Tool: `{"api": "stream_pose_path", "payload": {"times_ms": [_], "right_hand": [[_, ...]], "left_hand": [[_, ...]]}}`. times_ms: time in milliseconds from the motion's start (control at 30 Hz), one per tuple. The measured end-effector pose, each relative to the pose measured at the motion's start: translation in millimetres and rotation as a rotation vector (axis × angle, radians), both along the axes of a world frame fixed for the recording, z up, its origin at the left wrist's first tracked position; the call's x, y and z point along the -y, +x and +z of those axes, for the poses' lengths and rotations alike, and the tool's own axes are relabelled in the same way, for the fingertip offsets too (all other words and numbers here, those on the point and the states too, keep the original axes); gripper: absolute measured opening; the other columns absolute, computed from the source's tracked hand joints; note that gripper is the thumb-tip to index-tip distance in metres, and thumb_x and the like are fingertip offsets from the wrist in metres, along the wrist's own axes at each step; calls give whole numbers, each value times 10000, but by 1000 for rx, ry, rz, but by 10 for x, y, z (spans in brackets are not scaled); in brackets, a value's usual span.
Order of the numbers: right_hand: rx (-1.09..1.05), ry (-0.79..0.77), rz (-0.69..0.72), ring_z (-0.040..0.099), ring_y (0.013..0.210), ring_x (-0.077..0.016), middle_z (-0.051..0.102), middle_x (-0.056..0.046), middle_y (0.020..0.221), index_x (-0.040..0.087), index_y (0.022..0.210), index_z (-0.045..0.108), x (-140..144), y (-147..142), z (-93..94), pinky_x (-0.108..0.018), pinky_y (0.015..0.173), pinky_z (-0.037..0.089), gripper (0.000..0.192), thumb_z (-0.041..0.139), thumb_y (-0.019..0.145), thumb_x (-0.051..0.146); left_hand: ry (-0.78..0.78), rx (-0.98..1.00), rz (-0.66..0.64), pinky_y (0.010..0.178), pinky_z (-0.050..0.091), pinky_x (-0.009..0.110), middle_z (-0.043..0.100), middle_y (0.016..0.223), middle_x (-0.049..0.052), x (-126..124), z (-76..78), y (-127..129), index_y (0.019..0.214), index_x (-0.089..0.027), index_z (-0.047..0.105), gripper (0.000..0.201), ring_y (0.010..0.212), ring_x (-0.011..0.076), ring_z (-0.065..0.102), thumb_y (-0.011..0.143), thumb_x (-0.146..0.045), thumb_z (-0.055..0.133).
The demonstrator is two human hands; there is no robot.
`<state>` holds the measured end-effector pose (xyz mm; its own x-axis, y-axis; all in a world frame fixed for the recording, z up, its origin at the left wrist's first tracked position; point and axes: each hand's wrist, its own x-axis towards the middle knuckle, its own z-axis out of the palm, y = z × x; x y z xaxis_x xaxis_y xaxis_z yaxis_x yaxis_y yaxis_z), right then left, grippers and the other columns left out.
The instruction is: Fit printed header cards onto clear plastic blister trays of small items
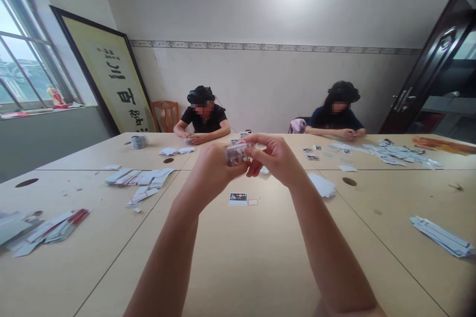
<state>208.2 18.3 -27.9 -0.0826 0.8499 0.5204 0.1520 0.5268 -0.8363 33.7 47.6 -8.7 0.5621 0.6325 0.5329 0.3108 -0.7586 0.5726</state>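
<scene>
A small clear plastic box [235, 155] with bumpy or divided contents is held up in front of me above the table. My left hand [215, 166] wraps round its left side, the thumb along the lower edge. At the box's right end, the bent fingers and thumb of my right hand [269, 156] pinch its edge. What lies inside cannot be made out clearly. Below the hands, a dark-printed card [238, 198] lies flat on the table, with a small red-bordered label [253, 202] beside it.
Paper packets lie in piles at left [139, 178], near left [55, 230] and far right [399, 152]. A stack of round clear pieces [139, 142] stands at back left. Two people [204, 119] [336, 114] sit across the table. Cable holes [349, 182] pierce the tabletop.
</scene>
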Motion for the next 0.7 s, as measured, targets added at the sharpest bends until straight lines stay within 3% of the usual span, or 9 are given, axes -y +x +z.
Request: {"api": "stream_pose_path", "payload": {"times_ms": [200,400,600,700], "right_hand": [[-56,22,-79,658,446,-124,648,37,555,179,934,711,-33,-52,-40,-198,411,525,342,746,822,501],[-83,42,-89,646,433,-120,627,55,514,189,894,698,-29,-74,-46,-198,407,514,219,721,820,394],[-103,60,-126,607,392,-98,600,80,500,205,850,668,-12,-93,-43,-172,360,450,109,683,799,300],[-92,50,-114,625,419,-103,598,79,513,203,874,675,-18,-86,-37,-186,395,487,121,675,812,308]], "left_hand": [[37,10,-21,478,331,209,623,572,-55,10,-3,19,653,-201,699,180,492,76,478,820,-159,649],[73,45,44,460,334,207,506,458,-68,80,-10,36,609,-212,716,192,427,73,411,780,-139,666],[67,18,89,419,289,203,544,494,-62,104,5,52,594,-202,696,206,427,69,395,787,-145,653],[85,34,56,436,307,209,503,462,-66,82,8,30,617,-206,714,202,411,68,372,799,-150,646]]}}
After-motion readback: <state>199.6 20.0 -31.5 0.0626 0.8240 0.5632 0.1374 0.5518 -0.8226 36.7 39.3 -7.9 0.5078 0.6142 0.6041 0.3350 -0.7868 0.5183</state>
